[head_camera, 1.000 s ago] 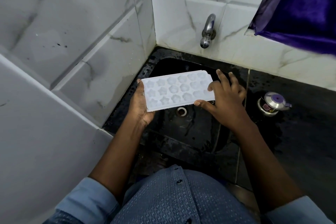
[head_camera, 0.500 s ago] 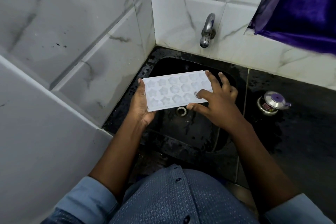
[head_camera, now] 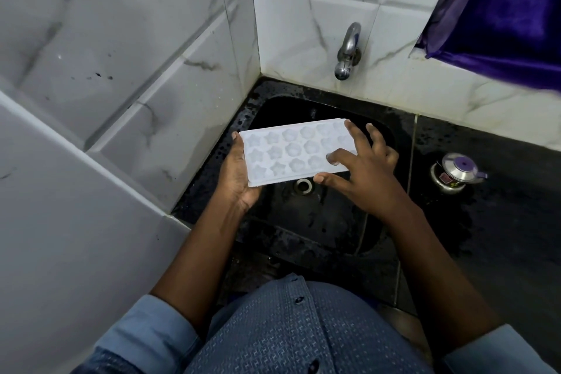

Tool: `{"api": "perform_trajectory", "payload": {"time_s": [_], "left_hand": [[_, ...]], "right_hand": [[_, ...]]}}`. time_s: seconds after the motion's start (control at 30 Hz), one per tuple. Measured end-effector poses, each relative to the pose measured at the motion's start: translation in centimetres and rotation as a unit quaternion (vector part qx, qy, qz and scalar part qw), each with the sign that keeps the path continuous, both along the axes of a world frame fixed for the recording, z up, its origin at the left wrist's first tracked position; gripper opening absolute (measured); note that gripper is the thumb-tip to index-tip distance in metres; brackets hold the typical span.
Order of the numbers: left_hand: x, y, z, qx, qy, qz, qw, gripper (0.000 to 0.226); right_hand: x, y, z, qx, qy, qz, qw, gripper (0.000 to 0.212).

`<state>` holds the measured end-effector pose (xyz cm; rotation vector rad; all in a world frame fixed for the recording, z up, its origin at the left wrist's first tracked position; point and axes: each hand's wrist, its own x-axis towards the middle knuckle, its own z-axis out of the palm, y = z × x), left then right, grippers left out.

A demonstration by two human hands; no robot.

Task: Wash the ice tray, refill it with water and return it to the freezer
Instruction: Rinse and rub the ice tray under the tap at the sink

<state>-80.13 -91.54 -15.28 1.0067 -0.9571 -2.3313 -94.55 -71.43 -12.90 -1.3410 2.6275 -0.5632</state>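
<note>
White plastic ice tray with star and flower moulds (head_camera: 285, 158) was held level over the black stone sink (head_camera: 318, 231), moulds up, directly above the round metal drain (head_camera: 303, 185).

Left hand (head_camera: 239, 182) cupped the tray's 9 o'clock short end, thumb along the edge, palm under it: a firm hold.

Right hand (head_camera: 367, 173) lay spread and mostly straight across the 3 o'clock end, not wrapped round anything. Index fingertip (head_camera: 332, 158) pressed down in a mould, thumb just beside the near edge.

Change: a second earlier the right hand sat out at the tray's end edge. Since then it had slid inward over the top, and the index had gone from the rim to a cell. Tray and left hand barely moved. Judged as rubbing out the cells, so the wash step was early; no water was visible from the chrome tap (head_camera: 347, 53) at 12 o'clock, and refill and freezer were not yet done.

Edges and room:
- The grey marbled tile wall (head_camera: 151, 85) was close at 9 o'clock, beside the left knuckles.
- There was open air between the tray and the tap at 12 o'clock.
- The wet black counter (head_camera: 501, 237) at 3 o'clock carried a small steel lidded pot with a purple knob (head_camera: 457, 171), well apart from the right hand.
- A purple cloth (head_camera: 501, 9) hung at 1 o'clock, above the working area.
</note>
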Motion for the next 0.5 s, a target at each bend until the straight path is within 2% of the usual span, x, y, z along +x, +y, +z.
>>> {"api": "perform_trajectory", "payload": {"time_s": [0.23, 0.5], "left_hand": [[0.00, -0.10, -0.36, 0.002, 0.007, -0.005, 1.000, 0.078], [0.05, 0.03, -0.01, 0.005, 0.005, 0.005, 1.000, 0.068]], "right_hand": [[0.00, 0.03, -0.03, 0.004, 0.001, 0.001, 1.000, 0.077], [0.18, -0.04, 0.18, 0.008, 0.007, 0.005, 1.000, 0.078]]}}
